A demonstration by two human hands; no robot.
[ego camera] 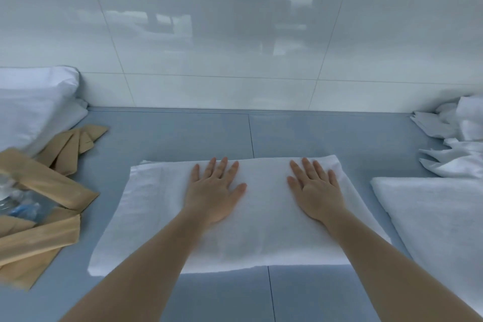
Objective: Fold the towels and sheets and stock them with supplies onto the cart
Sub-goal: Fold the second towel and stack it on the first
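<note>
Head view: folded white towel (156, 217) lies flat in the middle of the grey-blue table (183, 133), long edges running left-right. Left hand (213, 188) and right hand (315, 188) both rest palm-down on the far half of it, fingers straight and spread wide, gripping nothing. Looks like smoothing or pressing before the next fold.

Another folded towel (431, 217) sits just to the right, apart from the middle one by a narrow strip of table. Crumpled white linen (457, 146) is piled far right. A folded stack of white cloth (34, 107) sits far left by the tiled wall (235, 34). Tan paper packets (52, 183) are scattered on the left, with a clear plastic bottle (15, 198) lying among them, blurred. No cart in view.

Risks, as judgement:
- Flat palms sliding on terry could drag the top layer and skew the edges; the left edge already looks uneven.
- Pushing outward could bunch the layers underneath, hidden from here.
- A fold swung to the right could land on the neighbouring towel and disturb it.
- A fold swung to the left could sweep the packets or roll the bottle.
- The near edge lies close to the person; pulling it could drop it off the table.
</note>
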